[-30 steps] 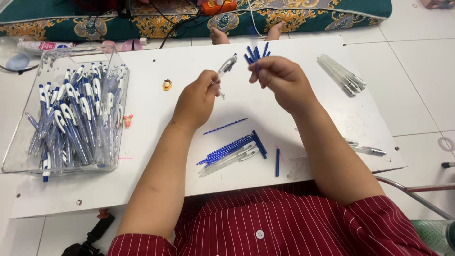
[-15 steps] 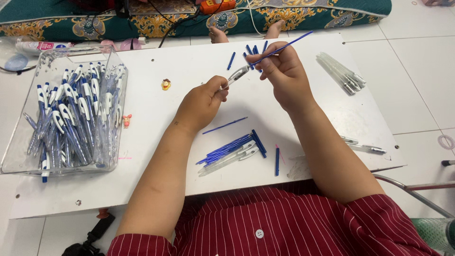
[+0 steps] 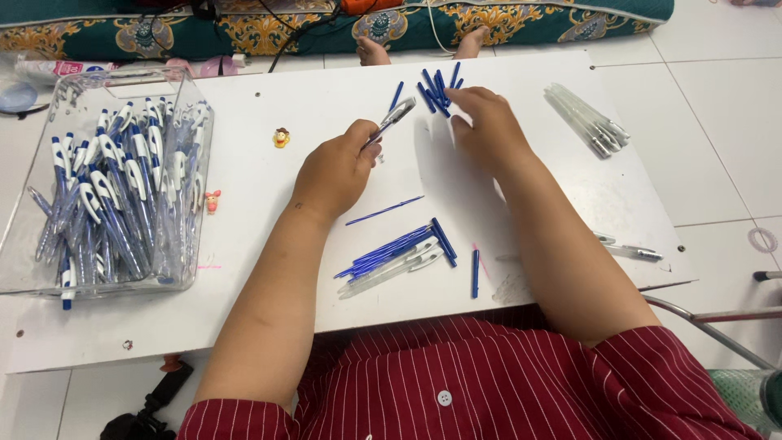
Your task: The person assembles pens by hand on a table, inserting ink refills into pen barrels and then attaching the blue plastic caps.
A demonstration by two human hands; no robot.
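Note:
My left hand (image 3: 336, 171) grips a clear pen barrel (image 3: 394, 117) that points up and to the right above the white table (image 3: 269, 269). My right hand (image 3: 487, 126) rests palm down on the table, its fingertips on a small pile of blue pen caps (image 3: 436, 88) at the far edge. Below both hands lies a bundle of blue refills and clear pen parts (image 3: 395, 253), with one loose blue refill (image 3: 383, 210) above it and one short blue piece (image 3: 475, 274) to its right.
A clear plastic box (image 3: 183, 269) full of blue and white pens stands at the left. A heap of clear barrels (image 3: 588, 121) lies at the far right, one more pen (image 3: 627, 247) at the right edge. Two tiny figurines (image 3: 281, 137) sit between box and hands.
My right hand has come down from the air onto the blue caps on the table. The blue refill it held is no longer between its fingers. My left hand still holds the barrel.

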